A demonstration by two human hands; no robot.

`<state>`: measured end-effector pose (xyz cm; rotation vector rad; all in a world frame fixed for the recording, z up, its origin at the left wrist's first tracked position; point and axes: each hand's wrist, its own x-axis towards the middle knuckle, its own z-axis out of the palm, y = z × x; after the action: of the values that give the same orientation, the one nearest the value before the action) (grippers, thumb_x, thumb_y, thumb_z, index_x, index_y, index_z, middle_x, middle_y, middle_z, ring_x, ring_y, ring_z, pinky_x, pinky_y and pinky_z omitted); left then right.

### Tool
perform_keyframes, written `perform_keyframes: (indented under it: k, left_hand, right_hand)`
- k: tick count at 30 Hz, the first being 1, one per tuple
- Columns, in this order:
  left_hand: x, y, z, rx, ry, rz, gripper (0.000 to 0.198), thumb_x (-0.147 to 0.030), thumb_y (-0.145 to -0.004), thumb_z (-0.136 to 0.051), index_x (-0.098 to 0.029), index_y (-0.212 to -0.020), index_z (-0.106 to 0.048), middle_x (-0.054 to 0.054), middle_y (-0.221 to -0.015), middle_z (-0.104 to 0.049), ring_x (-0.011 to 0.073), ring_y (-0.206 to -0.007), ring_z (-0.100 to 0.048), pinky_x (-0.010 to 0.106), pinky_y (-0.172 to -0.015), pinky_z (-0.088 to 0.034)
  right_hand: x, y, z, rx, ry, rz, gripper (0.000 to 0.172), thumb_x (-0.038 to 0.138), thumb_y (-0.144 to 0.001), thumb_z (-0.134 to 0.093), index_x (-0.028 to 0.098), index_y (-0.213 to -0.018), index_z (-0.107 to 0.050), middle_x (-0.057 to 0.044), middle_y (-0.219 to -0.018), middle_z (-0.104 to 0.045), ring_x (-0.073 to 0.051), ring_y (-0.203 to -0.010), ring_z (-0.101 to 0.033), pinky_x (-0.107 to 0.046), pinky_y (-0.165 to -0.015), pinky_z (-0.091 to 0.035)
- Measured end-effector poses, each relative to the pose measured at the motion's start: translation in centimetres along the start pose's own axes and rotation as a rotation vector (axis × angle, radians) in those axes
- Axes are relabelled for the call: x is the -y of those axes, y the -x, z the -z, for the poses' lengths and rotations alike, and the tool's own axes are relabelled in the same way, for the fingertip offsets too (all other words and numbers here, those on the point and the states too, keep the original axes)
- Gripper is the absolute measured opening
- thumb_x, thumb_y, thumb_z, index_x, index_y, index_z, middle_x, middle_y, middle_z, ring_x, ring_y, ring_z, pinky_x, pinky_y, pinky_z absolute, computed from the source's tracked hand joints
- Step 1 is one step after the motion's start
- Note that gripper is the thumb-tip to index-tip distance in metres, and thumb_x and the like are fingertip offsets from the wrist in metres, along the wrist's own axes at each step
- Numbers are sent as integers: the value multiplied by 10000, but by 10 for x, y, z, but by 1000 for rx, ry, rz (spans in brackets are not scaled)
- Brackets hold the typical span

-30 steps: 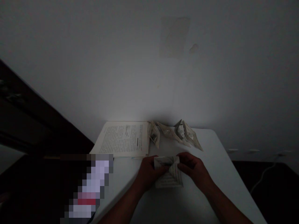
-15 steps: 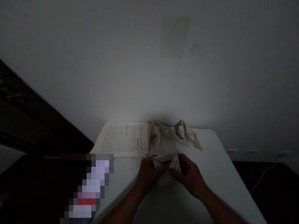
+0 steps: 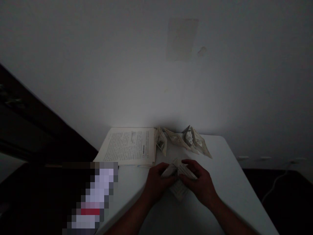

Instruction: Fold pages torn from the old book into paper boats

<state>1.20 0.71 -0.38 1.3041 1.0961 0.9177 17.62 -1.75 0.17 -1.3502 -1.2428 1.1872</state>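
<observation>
Between my hands is a folded sheet of printed paper, held above the near part of the table. My left hand grips its left side, the thumb lying across the front. On the opposite side my right hand pinches the paper, thumb in front and fingers behind. The two thumbs almost meet at the middle fold. The paper has a pointed lower corner and slanting flaps on top. Fingers hide part of its back.
A stack of printed pages lies at the table's back left. Folded paper boats stand in a row beside it along the wall. The white table has a rounded back right corner. A pale cable hangs at right.
The folded paper has turned from a squarer outline to a diamond, one corner pointing down. My right hand has shifted slightly right and my thumbs have moved on the paper.
</observation>
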Motion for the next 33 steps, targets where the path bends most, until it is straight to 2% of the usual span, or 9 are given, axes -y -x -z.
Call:
perform_keyframes:
  k: [6,15,23,28,33]
  left_hand:
    - [0,2,-3,63,40,-17,258,-207,-638,-703,-145,-874,-618,19,-808,-670,187,-758,-609,251,-652,-463]
    - [0,-1,0,75,170,-10,273,-147,-610,-720,-148,-862,-615,2,-795,-663,167,-749,-601,240,-667,-459]
    - [1,0,0,81,139,14,269,-223,-619,-741,-145,-837,-603,6,-757,-647,163,-707,-591,230,-613,-446]
    - [1,1,0,109,187,11,280,-242,-629,-745,-138,-836,-587,14,-771,-643,158,-711,-586,244,-637,-452]
    - [-4,3,-1,109,208,22,276,-234,-618,-753,-133,-812,-584,14,-753,-638,152,-691,-581,241,-627,-443]
  right_hand:
    - [-1,-1,1,11,20,15,383,256,-687,-673,210,-1034,-519,-30,-851,-645,-184,-722,-635,-283,-628,-510]
    - [0,1,1,52,59,74,420,273,-666,-698,213,-1051,-543,-62,-990,-641,-212,-884,-620,-297,-747,-508]
    - [-1,0,1,34,16,29,398,248,-659,-698,203,-1030,-560,-57,-955,-666,-203,-811,-639,-292,-695,-516]
    - [-4,0,0,47,-100,-22,416,250,-647,-719,202,-1023,-547,-47,-910,-663,-202,-785,-642,-296,-680,-515]
    - [-3,0,0,32,-122,-53,401,263,-625,-741,199,-975,-556,-26,-836,-653,-190,-717,-629,-289,-624,-507]
